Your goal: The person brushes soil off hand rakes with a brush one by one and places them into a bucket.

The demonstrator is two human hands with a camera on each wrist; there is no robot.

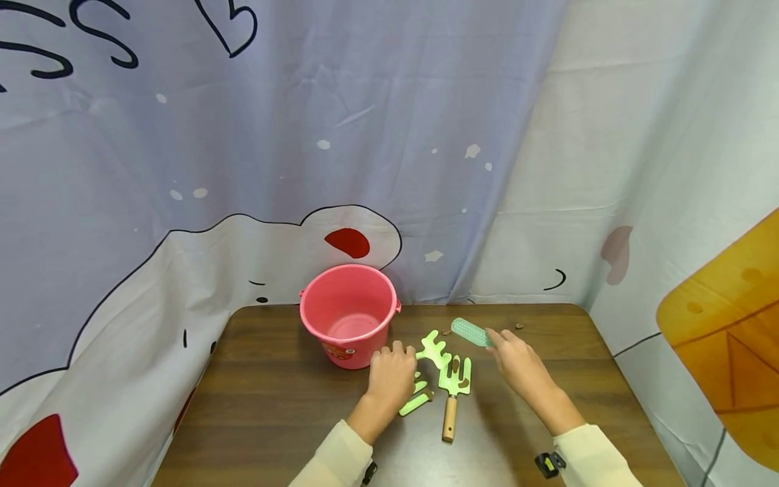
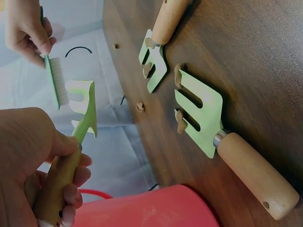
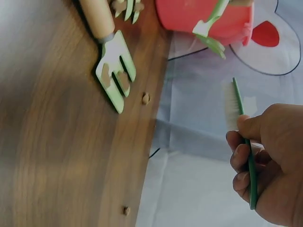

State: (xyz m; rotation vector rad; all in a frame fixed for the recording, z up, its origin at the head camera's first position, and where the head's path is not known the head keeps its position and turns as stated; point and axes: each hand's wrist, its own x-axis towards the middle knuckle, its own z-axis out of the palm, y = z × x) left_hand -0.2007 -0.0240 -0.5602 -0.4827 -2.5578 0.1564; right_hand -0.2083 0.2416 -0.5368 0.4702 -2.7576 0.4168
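Observation:
My left hand [image 1: 392, 372] grips the wooden handle [image 2: 59, 182] of a small hand rake with a light-green pronged head [image 1: 433, 350], raised off the table. My right hand [image 1: 517, 358] pinches a green brush [image 1: 470, 332], its pale bristles [image 3: 231, 106] turned toward the rake. Below and between the hands lies a green garden fork [image 1: 450, 419] with a wooden handle and brown bits on its tines. Another green fork [image 2: 203, 113], also with brown bits, lies under my left hand, which partly hides it in the head view.
A pink bucket [image 1: 365, 358] stands at the back, just left of my left hand. Small brown crumbs [image 3: 146, 98] are scattered on the wooden table [image 1: 274, 419], one toward its back right [image 1: 519, 326]. A printed curtain [image 1: 426, 169] hangs behind the table.

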